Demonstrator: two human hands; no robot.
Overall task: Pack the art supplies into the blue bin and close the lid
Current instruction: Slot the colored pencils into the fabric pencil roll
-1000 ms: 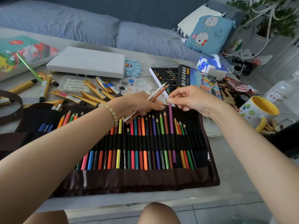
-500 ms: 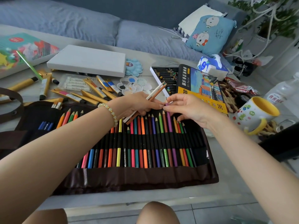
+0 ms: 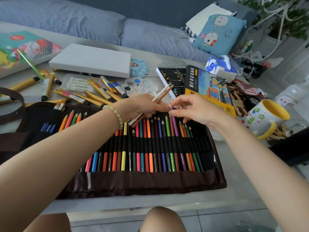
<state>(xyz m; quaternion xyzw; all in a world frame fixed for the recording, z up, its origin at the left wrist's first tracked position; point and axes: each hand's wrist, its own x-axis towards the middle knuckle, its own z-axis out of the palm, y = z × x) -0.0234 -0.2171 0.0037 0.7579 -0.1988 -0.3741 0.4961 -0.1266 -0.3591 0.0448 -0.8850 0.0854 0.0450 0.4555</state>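
Note:
A dark brown pencil roll (image 3: 150, 183) lies open on the table, its black loops filled with several coloured pencils. My left hand (image 3: 142, 107) grips two loose pencils (image 3: 163, 92), one white and one brown, above the roll's top edge. My right hand (image 3: 192, 108) pinches the tip of a purple pencil (image 3: 175, 127) that sits in a loop of the roll. No blue bin is in view.
Gold paint tubes (image 3: 93, 96), a pastel pack (image 3: 78, 83), a white canvas (image 3: 92, 60), two palettes (image 3: 142, 86), an oil pastel box (image 3: 209, 86), a tissue pack (image 3: 220, 67), a yellow-lined mug (image 3: 265, 119) and a water bottle (image 3: 292, 96) crowd the table. A sofa stands behind.
My right hand has pushed the purple pencil down into its loop in the roll and moved slightly toward me. My left hand keeps hold of the two pencils.

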